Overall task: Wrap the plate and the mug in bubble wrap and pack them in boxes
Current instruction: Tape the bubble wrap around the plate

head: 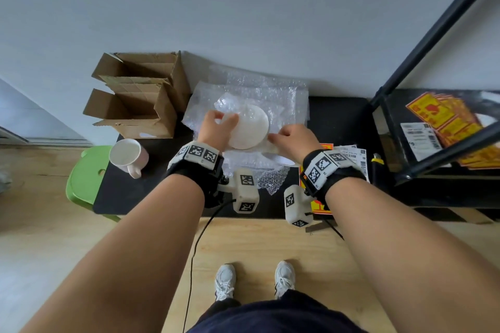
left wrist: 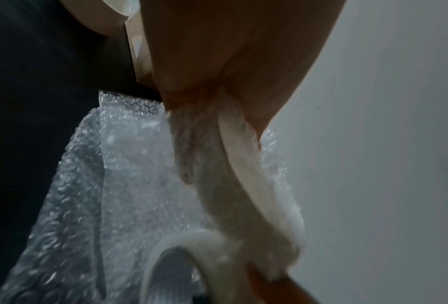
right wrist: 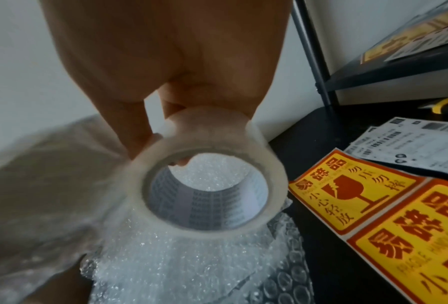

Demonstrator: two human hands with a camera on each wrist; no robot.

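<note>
Taping seems the step in hand: the bubble-wrapped plate [head: 250, 127] is tipped up on the bubble wrap sheets [head: 284, 94] w/ left hand [head: 217, 127] curled round its rim, prob. to steady it; the clear tape roll [right wrist: 209, 174] is pinched in right hand [head: 293, 140]. The mug [head: 128, 155], unwrapped, sits near the open cardboard boxes [head: 135, 105].

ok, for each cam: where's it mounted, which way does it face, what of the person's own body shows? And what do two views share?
Head: on the head, facing down at the wrapped plate; forearms, left hand, right hand, shoes show.
Left wrist: looks along the palm at the plate's rim and bubble wrap.
Right wrist: looks along the fingers pinching the tape roll.
Shared: all three show the tape roll and bubble wrap.
</note>
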